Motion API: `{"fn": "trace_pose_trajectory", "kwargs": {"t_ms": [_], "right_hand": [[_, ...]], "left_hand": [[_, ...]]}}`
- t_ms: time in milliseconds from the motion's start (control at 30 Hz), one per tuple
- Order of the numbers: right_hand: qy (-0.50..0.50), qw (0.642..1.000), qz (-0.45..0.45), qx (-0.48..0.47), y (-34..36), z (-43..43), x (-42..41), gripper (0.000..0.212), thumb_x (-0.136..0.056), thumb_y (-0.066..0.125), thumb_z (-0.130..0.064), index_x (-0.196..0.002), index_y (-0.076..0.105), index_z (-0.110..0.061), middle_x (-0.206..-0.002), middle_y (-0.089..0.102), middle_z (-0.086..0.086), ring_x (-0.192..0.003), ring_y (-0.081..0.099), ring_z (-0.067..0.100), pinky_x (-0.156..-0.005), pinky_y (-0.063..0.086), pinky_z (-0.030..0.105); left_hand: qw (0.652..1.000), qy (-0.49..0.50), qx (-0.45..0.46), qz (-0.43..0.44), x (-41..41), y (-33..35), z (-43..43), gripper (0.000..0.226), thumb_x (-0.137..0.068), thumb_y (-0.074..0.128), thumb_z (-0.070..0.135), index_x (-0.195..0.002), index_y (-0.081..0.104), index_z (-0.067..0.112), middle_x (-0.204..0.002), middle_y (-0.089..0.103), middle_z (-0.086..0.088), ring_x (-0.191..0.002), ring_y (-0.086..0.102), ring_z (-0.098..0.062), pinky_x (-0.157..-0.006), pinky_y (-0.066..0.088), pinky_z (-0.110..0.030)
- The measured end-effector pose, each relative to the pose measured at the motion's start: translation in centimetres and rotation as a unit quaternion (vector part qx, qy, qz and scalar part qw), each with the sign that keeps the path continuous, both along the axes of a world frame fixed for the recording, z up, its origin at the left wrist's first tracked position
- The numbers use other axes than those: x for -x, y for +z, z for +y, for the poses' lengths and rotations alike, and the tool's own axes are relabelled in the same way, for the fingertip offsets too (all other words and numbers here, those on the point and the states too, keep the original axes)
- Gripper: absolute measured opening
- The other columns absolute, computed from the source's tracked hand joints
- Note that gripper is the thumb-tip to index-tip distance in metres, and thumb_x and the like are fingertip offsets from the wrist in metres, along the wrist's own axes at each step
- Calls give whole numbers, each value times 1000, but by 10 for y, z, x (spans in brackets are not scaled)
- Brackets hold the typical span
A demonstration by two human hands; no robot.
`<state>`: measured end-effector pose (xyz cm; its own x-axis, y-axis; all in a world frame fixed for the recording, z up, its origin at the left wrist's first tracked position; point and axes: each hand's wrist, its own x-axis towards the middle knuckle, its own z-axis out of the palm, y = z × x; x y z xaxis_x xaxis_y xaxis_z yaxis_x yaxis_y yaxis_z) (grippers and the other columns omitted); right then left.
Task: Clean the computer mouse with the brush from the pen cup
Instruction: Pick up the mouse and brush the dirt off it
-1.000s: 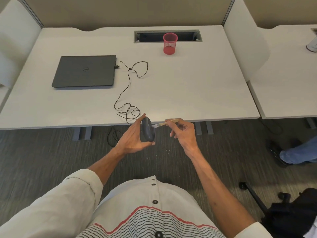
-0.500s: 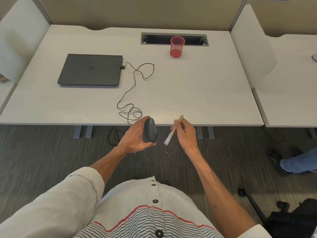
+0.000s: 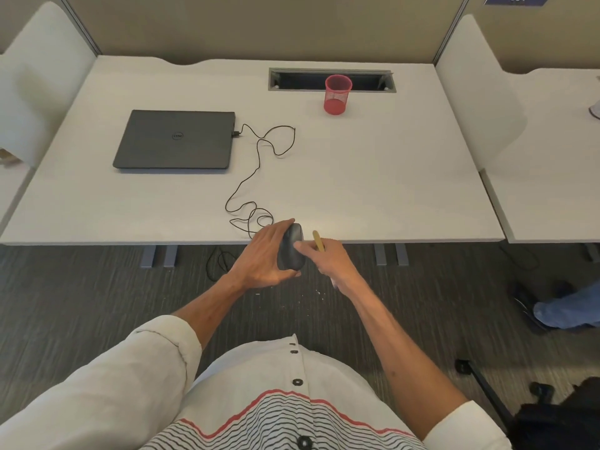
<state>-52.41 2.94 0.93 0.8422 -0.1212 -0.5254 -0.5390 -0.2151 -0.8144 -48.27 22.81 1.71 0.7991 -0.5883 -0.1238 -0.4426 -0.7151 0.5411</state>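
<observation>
1. L hand (image 3: 261, 256): wrapped round the mouse (image 3: 290, 251), fingers over its far end, thumb at its near end. Holds it on edge, in the air.
2. Mouse: dark grey, approx. over the near edge of the desk (image 3: 389, 173).
3. R hand (image 3: 329, 259): just right of mouse, fingers curled tight round the brush (image 3: 318, 241), one fingertip touching the mouse's side. Wooden handle end sticks out of my fist, pointing away from me. Bristle end hidden under the hand; can't tell if it meets the mouse.
4. Cable (image 3: 258, 164): black, coils on the desk just left of mouse, then runs beyond it to the laptop.
5. Laptop (image 3: 177, 139): lid shut, flat on desk, well beyond mouse and to its left.
6. Pen cup (image 3: 337, 94): red mesh, upright, far beyond mouse, a bit to its right, against the desk's cable slot (image 3: 292, 80).
7. Crumbs (image 3: 319, 292): pale specks on carpet, on my side of mouse.
8. Someone's shoe (image 3: 552, 315): far right of mouse, on the floor.
</observation>
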Motion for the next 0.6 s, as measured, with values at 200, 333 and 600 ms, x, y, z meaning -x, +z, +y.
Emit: {"fn": "trace_pose_trajectory", "kwargs": {"t_ms": [200,333,600], "right_hand": [[-26,998,21,-44,-2,7,-3,23,-88,92,-40,-101,84,-23,-99,84,-7,-92,71,8,-78,47,30],[-57,992,56,-97,-5,4,-3,24,-90,89,-34,-100,80,-14,-59,63,-6,-48,41,9,-53,33,25],[-170,943,115,-263,-12,7,5,22,-95,81,-29,-86,66,-17,-58,40,-2,-47,33,12,-52,30,29]], "left_hand": [[1000,-16,11,5,-3,0,5,125,-80,89,61,-172,19,16,-172,36,-3,-156,40,-22,-133,34,-47],[1000,-9,19,19,-5,-3,11,131,-79,87,70,-174,11,20,-176,29,-3,-160,34,-21,-136,29,-46],[1000,-6,18,20,-8,-7,25,139,-77,85,77,-176,2,23,-184,11,-2,-168,19,-24,-139,19,-53]]}}
